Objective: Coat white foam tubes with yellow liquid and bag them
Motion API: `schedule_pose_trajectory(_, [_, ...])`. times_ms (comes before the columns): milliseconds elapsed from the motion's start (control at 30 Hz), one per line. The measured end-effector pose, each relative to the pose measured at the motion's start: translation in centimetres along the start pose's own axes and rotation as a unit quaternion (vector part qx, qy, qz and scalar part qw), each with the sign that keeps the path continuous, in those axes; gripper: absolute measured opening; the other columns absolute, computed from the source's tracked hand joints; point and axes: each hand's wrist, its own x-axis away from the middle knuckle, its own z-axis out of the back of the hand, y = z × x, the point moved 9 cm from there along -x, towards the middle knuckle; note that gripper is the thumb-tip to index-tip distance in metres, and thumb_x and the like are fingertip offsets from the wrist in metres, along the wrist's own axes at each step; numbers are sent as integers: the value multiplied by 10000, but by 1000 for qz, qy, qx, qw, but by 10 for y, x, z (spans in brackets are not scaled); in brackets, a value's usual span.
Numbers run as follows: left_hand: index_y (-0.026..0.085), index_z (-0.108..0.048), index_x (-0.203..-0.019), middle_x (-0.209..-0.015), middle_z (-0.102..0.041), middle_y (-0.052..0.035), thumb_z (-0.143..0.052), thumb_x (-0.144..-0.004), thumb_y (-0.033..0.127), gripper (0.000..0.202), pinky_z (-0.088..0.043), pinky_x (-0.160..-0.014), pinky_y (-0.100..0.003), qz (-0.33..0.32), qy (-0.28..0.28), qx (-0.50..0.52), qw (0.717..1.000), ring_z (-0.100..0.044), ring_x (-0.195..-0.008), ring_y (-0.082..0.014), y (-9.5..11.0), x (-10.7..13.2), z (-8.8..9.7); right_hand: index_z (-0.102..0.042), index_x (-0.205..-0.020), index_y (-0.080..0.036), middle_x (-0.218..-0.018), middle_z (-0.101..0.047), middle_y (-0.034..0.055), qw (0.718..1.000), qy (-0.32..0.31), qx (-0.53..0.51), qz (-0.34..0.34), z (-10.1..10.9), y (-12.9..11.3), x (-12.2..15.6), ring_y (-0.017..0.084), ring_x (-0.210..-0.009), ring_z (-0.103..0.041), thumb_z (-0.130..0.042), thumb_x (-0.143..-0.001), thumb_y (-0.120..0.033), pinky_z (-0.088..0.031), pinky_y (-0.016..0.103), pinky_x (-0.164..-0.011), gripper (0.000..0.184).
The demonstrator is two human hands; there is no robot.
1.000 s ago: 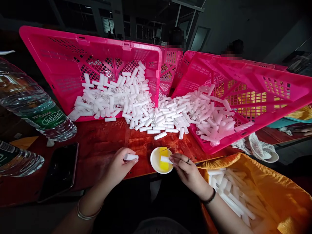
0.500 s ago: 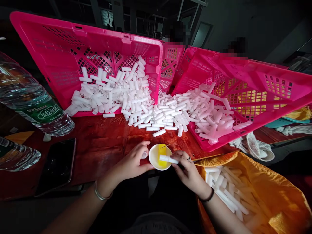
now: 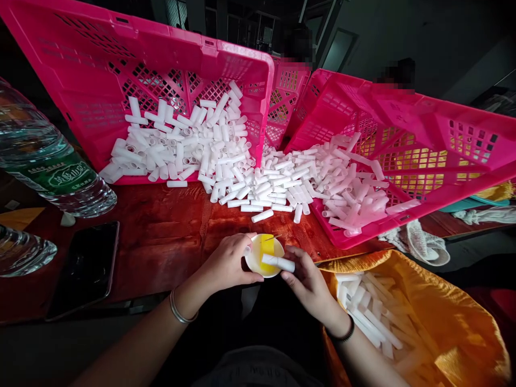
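My left hand (image 3: 231, 263) is at the left side of a small white bowl (image 3: 250, 263), fingers curled, with the pale round end of a white tube (image 3: 247, 251) showing between them. Its thumb lies along the bowl's near rim and seems to touch it. Inside the bowl are a yellow block (image 3: 266, 245) and a thin pin-like piece (image 3: 271, 238). Between the thumb and fingers of my right hand (image 3: 308, 279) is a white joined tube (image 3: 284, 264), narrower toward its left end. That end reaches over the bowl, in front of the yellow block.
Two pink crates (image 3: 242, 54) lie tipped on the red table (image 3: 161, 236), spilling white tubes (image 3: 226, 145). At right, an orange cloth-lined container (image 3: 451, 312) holds longer white tubes (image 3: 374, 322). Water bottles (image 3: 68, 177) and a phone (image 3: 86, 266) are at left; people's heads show behind.
My left hand has moved right, up against the bowl, with its tube. The tube in my right hand has tilted, its right end now lower. The view has shifted slightly.
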Motion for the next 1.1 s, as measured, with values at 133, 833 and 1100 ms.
schedule_pose_trajectory(133, [223, -519, -1218, -1129, -648, -96, -877, -522, 375, 798, -465, -965, -454, 3, 5, 5, 1000, -596, -1076, -305, -3, 1, -1, -588, -1125, -222, -1070, -648, 110, 998, -3, 61, 34, -1, -9, 1, 228, -983, -646, -509, -937, -177, -567, 386, -834, 209])
schedule_pose_trajectory(833, [234, -523, -1157, -1244, -612, -110, -887, -523, 346, 739, -472, -963, -491, 22, -6, 19, 1000, -566, -1139, -325, -12, 0, -5, -560, -1200, -219, -995, -675, 89, 1000, 23, -14, -5, 4, 1, -2, 207, -898, -676, -539, -939, -244, -590, 348, -774, 262])
schedule_pose_trajectory(1100, [210, -500, -1040, -1308, -548, -154, -851, -560, 367, 614, -455, -992, -498, -28, 8, 4, 1000, -492, -1247, -353, -5, 1, 0, -645, -1071, -233, -1043, -651, 75, 976, 16, 82, 203, 3, -22, 2, 211, -969, -632, -537, -902, -95, -555, 363, -822, 243])
